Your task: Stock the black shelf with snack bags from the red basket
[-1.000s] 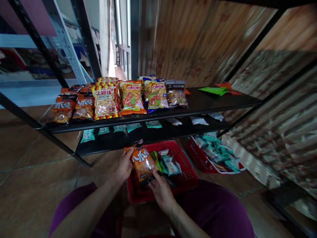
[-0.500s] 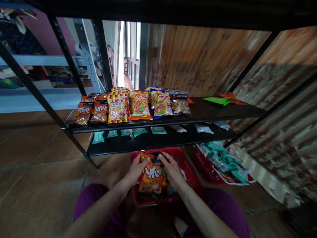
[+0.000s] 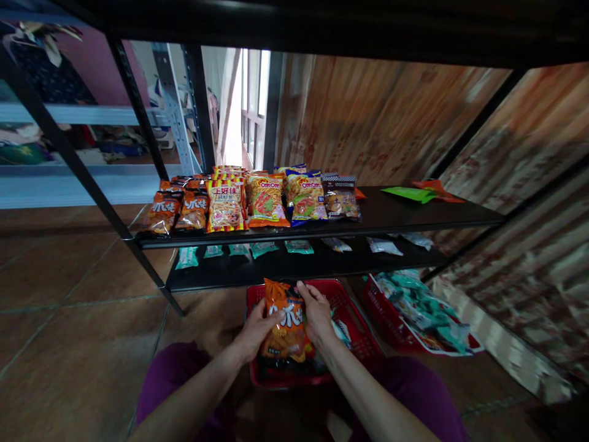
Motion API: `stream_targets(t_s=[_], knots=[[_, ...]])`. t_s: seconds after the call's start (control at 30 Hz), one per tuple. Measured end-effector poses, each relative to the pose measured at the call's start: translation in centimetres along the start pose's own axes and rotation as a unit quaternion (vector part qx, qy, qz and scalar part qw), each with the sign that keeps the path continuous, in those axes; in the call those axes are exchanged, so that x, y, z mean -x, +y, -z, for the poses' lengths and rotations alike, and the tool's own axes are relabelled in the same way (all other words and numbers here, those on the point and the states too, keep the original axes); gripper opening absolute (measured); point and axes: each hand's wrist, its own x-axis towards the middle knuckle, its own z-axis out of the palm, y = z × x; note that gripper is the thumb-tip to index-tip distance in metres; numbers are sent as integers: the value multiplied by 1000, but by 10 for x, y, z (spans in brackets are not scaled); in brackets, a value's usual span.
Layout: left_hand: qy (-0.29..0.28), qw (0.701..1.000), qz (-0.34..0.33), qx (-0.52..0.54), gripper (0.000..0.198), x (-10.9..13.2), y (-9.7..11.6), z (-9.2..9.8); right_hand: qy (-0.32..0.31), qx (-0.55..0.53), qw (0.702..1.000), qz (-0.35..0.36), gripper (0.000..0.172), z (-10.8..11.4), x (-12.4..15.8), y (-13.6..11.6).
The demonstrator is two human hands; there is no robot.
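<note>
Between my two hands is an orange and black snack bag (image 3: 286, 334), held upright above a red plastic basket (image 3: 365, 331). My left hand (image 3: 257, 328) grips its left side, thumb across the front. My right hand (image 3: 316, 310) holds the upper right edge, thumb near the top corner. Other packets lie in the basket, mostly hidden behind the bag and my hands. Similar orange bags (image 3: 161, 213) stand at the left end of the black shelf (image 3: 391, 215), beside red-and-yellow packets (image 3: 227, 204).
Noodle-snack bags (image 3: 267, 199) and a brown packet (image 3: 341, 197) stand further right, with a green packet (image 3: 409, 194) lying flat beyond. Teal packets (image 3: 299, 247) line the lower shelf (image 3: 276, 267). A second red basket (image 3: 386, 316) of teal packets stands at the right.
The orange bag stays between both hands. My left hand has slid lower on its side, with the thumb now across the bag's middle. The view has shifted slightly.
</note>
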Motion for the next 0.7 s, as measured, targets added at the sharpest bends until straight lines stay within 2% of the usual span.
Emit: stream_targets(t_s=[0.13, 0.23, 0.37, 0.43, 0.53, 0.7], knots=[[38, 999, 0, -21, 54, -8, 26, 10, -26, 11, 1000, -6, 34, -27, -8, -2], [55, 998, -16, -34, 51, -11, 44, 24, -53, 15, 998, -39, 34, -50, -9, -2], [72, 996, -37, -49, 54, -11, 68, 47, -146, 28, 985, -84, 38, -80, 3, 6], [86, 993, -56, -63, 55, -11, 85, 59, -207, 41, 976, -63, 43, -97, 10, 13], [86, 985, -100, -108, 56, -9, 119, 76, -264, 69, 962, -4, 48, -131, 14, 22], [132, 955, -169, -204, 58, -2, 174, 106, -283, 121, 948, 80, 43, -202, 6, 31]])
